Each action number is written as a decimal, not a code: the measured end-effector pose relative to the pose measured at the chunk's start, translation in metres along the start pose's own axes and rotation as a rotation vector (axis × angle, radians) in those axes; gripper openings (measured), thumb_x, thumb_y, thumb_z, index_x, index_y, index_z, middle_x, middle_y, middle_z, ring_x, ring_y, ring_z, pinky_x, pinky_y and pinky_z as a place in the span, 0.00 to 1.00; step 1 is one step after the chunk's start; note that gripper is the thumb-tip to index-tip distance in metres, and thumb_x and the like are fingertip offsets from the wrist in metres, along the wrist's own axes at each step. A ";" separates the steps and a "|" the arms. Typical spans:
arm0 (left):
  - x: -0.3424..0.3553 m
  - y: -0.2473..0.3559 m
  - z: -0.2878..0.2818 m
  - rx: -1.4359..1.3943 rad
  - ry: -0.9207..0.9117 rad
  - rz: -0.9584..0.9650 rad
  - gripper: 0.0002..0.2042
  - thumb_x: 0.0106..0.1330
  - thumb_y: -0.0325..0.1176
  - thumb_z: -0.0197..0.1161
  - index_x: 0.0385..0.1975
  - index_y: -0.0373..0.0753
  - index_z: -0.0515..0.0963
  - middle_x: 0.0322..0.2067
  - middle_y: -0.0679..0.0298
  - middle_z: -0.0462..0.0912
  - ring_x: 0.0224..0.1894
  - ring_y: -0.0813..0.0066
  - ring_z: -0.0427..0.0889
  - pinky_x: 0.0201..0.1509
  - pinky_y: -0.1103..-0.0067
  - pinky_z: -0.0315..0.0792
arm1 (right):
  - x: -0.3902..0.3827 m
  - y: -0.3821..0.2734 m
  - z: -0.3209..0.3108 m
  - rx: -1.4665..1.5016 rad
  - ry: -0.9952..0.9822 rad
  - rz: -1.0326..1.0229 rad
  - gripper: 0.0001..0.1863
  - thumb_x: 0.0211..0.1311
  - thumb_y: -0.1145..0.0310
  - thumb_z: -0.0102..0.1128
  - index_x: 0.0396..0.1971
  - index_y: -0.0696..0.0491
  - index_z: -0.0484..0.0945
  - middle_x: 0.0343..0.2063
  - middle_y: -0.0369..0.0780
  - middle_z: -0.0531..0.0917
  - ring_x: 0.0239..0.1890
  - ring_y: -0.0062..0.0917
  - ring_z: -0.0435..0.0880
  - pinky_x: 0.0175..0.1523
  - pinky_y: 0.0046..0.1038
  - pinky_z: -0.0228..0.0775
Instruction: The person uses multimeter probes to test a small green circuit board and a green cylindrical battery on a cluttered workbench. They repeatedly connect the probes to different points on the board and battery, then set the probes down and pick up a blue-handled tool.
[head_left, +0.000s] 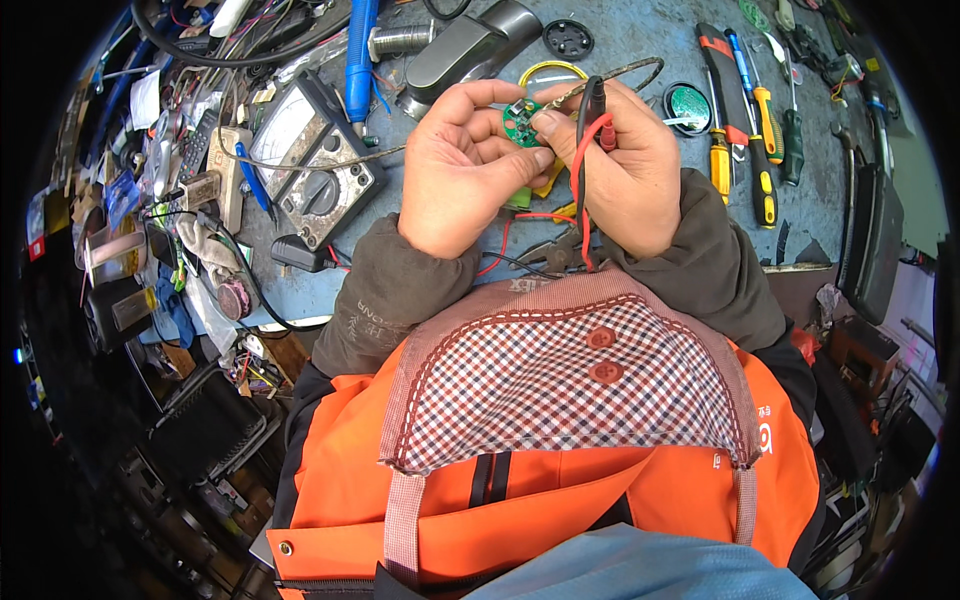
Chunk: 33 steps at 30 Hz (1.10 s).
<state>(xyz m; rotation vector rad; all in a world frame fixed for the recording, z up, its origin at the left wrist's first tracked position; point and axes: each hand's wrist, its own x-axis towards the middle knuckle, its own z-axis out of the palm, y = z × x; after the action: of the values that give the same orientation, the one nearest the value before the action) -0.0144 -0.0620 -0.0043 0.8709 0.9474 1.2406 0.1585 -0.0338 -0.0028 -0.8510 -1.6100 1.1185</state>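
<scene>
Between the fingertips and thumb of my left hand (455, 170) is a small round green circuit board (519, 120), its component side partly showing. My right hand (632, 178) is closed right beside it, gripping test leads; a black probe (597, 98) and a red probe (607, 132) rise between its fingers. The right thumb and index finger meet the board's right edge, and the probe tips are hidden. Beneath the hands, a green part (520, 199) with red and black wires shows partly. An analog multimeter (318, 192) lies to the left, a dark cable running past it towards my hands.
A grey metallic housing (470, 58) and a round black part (568, 40) lie beyond my hands. Pliers (550, 250) rest close to my body. Screwdrivers (720, 165) and a round green-faced part (688, 106) are on the right. Cables and clutter crowd the bench's left side.
</scene>
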 end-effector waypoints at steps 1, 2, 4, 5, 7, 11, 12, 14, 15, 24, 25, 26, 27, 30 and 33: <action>0.000 0.000 0.000 0.000 -0.020 0.003 0.24 0.62 0.12 0.66 0.58 0.29 0.70 0.42 0.56 0.85 0.40 0.72 0.88 0.41 0.78 0.86 | -0.001 0.002 0.001 0.033 0.005 0.021 0.09 0.66 0.78 0.61 0.44 0.64 0.80 0.33 0.41 0.79 0.32 0.22 0.82 0.36 0.24 0.75; 0.000 0.000 0.000 0.007 -0.025 -0.019 0.24 0.62 0.13 0.66 0.59 0.29 0.70 0.43 0.56 0.85 0.40 0.72 0.88 0.41 0.78 0.86 | -0.002 0.006 0.002 0.066 0.010 0.041 0.08 0.66 0.78 0.62 0.43 0.63 0.80 0.32 0.41 0.78 0.31 0.22 0.81 0.35 0.25 0.75; 0.001 -0.001 0.002 0.022 -0.034 -0.063 0.24 0.63 0.14 0.67 0.59 0.28 0.71 0.44 0.55 0.85 0.40 0.73 0.88 0.41 0.78 0.85 | -0.003 0.010 0.002 0.064 0.005 0.064 0.07 0.66 0.77 0.63 0.41 0.63 0.79 0.30 0.41 0.77 0.29 0.23 0.80 0.33 0.26 0.74; 0.001 -0.001 0.002 0.019 -0.034 -0.068 0.23 0.63 0.14 0.67 0.59 0.28 0.72 0.43 0.55 0.86 0.39 0.73 0.88 0.41 0.78 0.85 | -0.003 0.011 0.001 0.029 -0.006 0.067 0.06 0.66 0.76 0.63 0.39 0.62 0.79 0.29 0.42 0.77 0.28 0.24 0.80 0.33 0.28 0.73; 0.001 -0.001 0.002 0.013 -0.034 -0.080 0.22 0.64 0.15 0.67 0.58 0.27 0.73 0.43 0.55 0.86 0.38 0.73 0.88 0.40 0.78 0.85 | -0.003 0.010 0.001 -0.013 -0.004 0.052 0.05 0.66 0.75 0.64 0.36 0.61 0.78 0.27 0.42 0.76 0.27 0.25 0.78 0.31 0.29 0.71; 0.000 -0.002 -0.001 0.046 -0.042 -0.103 0.22 0.63 0.17 0.70 0.58 0.28 0.75 0.46 0.55 0.86 0.41 0.70 0.89 0.44 0.77 0.86 | -0.002 0.004 -0.002 -0.108 0.017 -0.049 0.05 0.65 0.75 0.64 0.32 0.61 0.77 0.25 0.41 0.76 0.25 0.26 0.77 0.30 0.31 0.69; 0.000 -0.002 -0.001 0.059 -0.043 -0.106 0.22 0.63 0.17 0.69 0.58 0.27 0.75 0.45 0.55 0.86 0.41 0.70 0.89 0.44 0.77 0.86 | -0.003 0.004 -0.003 -0.152 0.018 -0.082 0.05 0.64 0.76 0.63 0.32 0.61 0.77 0.25 0.41 0.76 0.25 0.26 0.77 0.30 0.31 0.69; -0.001 -0.001 0.001 0.095 -0.042 -0.104 0.22 0.64 0.17 0.69 0.58 0.27 0.74 0.45 0.55 0.86 0.41 0.71 0.89 0.44 0.77 0.86 | -0.007 0.008 -0.002 -0.026 0.042 0.082 0.04 0.64 0.76 0.63 0.32 0.61 0.78 0.25 0.42 0.76 0.26 0.27 0.78 0.31 0.30 0.70; -0.002 0.001 0.002 0.119 -0.039 -0.098 0.22 0.63 0.17 0.69 0.58 0.26 0.74 0.44 0.55 0.86 0.41 0.71 0.89 0.44 0.77 0.85 | -0.008 0.010 -0.001 0.038 0.053 0.166 0.04 0.64 0.76 0.63 0.32 0.61 0.79 0.25 0.42 0.76 0.26 0.27 0.78 0.31 0.30 0.71; 0.001 0.000 -0.003 0.092 -0.018 -0.066 0.24 0.63 0.14 0.67 0.60 0.27 0.72 0.43 0.55 0.86 0.41 0.70 0.89 0.46 0.76 0.86 | 0.009 -0.005 -0.007 0.198 0.248 0.121 0.09 0.66 0.74 0.67 0.40 0.63 0.81 0.33 0.37 0.83 0.34 0.16 0.81 0.34 0.22 0.72; 0.002 0.000 -0.003 0.059 -0.020 -0.041 0.24 0.63 0.14 0.67 0.60 0.27 0.72 0.43 0.55 0.86 0.41 0.69 0.89 0.47 0.75 0.87 | 0.013 -0.005 -0.006 0.412 0.302 0.312 0.09 0.67 0.72 0.68 0.41 0.62 0.81 0.33 0.35 0.83 0.34 0.14 0.80 0.33 0.22 0.71; 0.001 -0.001 -0.002 0.010 0.005 -0.038 0.25 0.63 0.13 0.67 0.61 0.29 0.72 0.43 0.56 0.85 0.41 0.70 0.89 0.48 0.74 0.87 | 0.012 0.001 -0.005 0.313 0.342 0.321 0.09 0.70 0.69 0.68 0.41 0.60 0.82 0.34 0.31 0.83 0.33 0.11 0.77 0.34 0.19 0.70; 0.002 -0.001 -0.003 0.025 -0.015 -0.041 0.25 0.63 0.13 0.67 0.61 0.29 0.72 0.43 0.56 0.85 0.41 0.70 0.89 0.48 0.74 0.87 | 0.010 0.004 -0.007 0.344 0.308 0.323 0.10 0.71 0.68 0.67 0.40 0.60 0.82 0.33 0.32 0.83 0.33 0.11 0.77 0.35 0.18 0.69; 0.002 0.000 -0.005 0.060 -0.049 -0.047 0.25 0.63 0.13 0.67 0.61 0.29 0.72 0.43 0.56 0.85 0.41 0.70 0.88 0.48 0.74 0.87 | 0.002 0.002 -0.021 0.490 0.193 0.383 0.14 0.74 0.62 0.62 0.40 0.60 0.82 0.30 0.33 0.83 0.30 0.12 0.76 0.37 0.16 0.67; 0.003 0.000 -0.005 0.064 -0.043 -0.041 0.25 0.63 0.13 0.66 0.61 0.29 0.72 0.43 0.56 0.85 0.41 0.70 0.88 0.47 0.75 0.87 | 0.002 0.000 -0.014 0.398 0.174 0.222 0.16 0.77 0.59 0.58 0.40 0.59 0.82 0.31 0.34 0.82 0.32 0.15 0.77 0.38 0.21 0.69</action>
<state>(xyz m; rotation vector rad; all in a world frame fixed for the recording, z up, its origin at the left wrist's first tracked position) -0.0185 -0.0589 -0.0060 0.9205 0.9700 1.1580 0.1714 -0.0283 0.0000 -0.8447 -1.1173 1.4205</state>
